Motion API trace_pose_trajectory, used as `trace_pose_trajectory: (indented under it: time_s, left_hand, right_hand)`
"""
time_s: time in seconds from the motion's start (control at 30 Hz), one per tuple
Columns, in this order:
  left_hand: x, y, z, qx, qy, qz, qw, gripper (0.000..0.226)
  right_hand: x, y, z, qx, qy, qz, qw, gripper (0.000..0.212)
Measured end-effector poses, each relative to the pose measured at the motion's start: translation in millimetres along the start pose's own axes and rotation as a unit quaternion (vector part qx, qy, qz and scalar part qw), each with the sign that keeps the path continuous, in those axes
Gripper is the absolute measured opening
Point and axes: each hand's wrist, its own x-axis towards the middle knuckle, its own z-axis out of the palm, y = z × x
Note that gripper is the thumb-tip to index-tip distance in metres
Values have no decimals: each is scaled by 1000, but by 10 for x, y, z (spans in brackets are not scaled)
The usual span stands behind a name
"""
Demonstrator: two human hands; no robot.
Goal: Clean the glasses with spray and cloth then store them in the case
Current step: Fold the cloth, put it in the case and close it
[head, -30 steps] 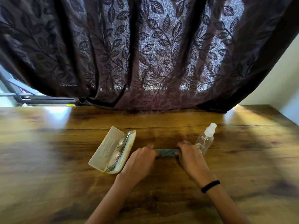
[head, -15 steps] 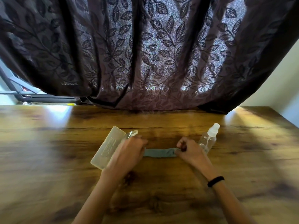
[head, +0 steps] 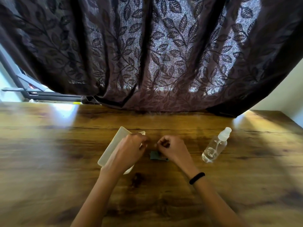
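Observation:
A cream glasses case (head: 113,145) lies open on the wooden table, its lid tilted to the left. My left hand (head: 129,149) hovers over it with curled fingers and hides the glasses; what those fingers pinch is hidden. Close to its right, my right hand (head: 172,148) is closed in a loose fist on the teal cloth (head: 155,156). Only a small bunched piece of the cloth shows below its fingers, resting on the table. A clear spray bottle (head: 214,146) with a white cap lies tilted to the right of my right hand, apart from it.
A dark leaf-patterned curtain (head: 150,54) hangs along the far edge of the table (head: 49,161). A window frame (head: 32,93) shows at the far left and a pale wall (head: 291,95) at the right. A black band circles my right wrist (head: 196,178).
My hands have come together, and the cloth that was stretched between them is now bunched under my right hand. My left hand moved up over the case, covering the glasses.

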Motion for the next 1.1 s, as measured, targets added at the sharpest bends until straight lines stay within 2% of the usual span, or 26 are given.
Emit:
trace_pose_trajectory:
  time_s: [0.13,0.27,0.37,0.43,0.53,0.63,0.77,0.87,0.97,1.1]
  left_hand:
    - [-10,28,53,48,-25,7,999,21]
    - [-32,97,127,82,-48,14,995,23]
    - [-33,133,162,106,-62,17,992,20]
    - [-28,151,184,111,-72,19,991,19]
    - [-43,185,211,116,-101,16,988,18]
    - [-77,220,224,125,-109,30,986,14]
    - [-96,202,241,119,-108,40,986,12]
    - [-59,163,198,83,-112,15,990,16]
    - [-3,127,28,52,-87,1,995,19]
    - [-7,-66,-302,22,28,-32,999,17]
  right_hand:
    - [12,22,89,0,-51,20,998,14]
    - [-23,123,-59,75,-10,23,997,13]
    - [-51,251,-172,34,39,38,998,10]
    - [-81,323,-195,-5,27,61,998,6]
    - [-127,350,-144,-35,-8,88,996,16]
    - [-126,321,-80,-87,-7,95,992,21]
    - [-109,313,-37,-68,-13,87,994,11]
    - [-98,309,-54,-37,-10,67,997,10]
    - [-61,243,-108,36,-26,22,999,12]
    - [22,51,-172,144,-54,-20,988,9]
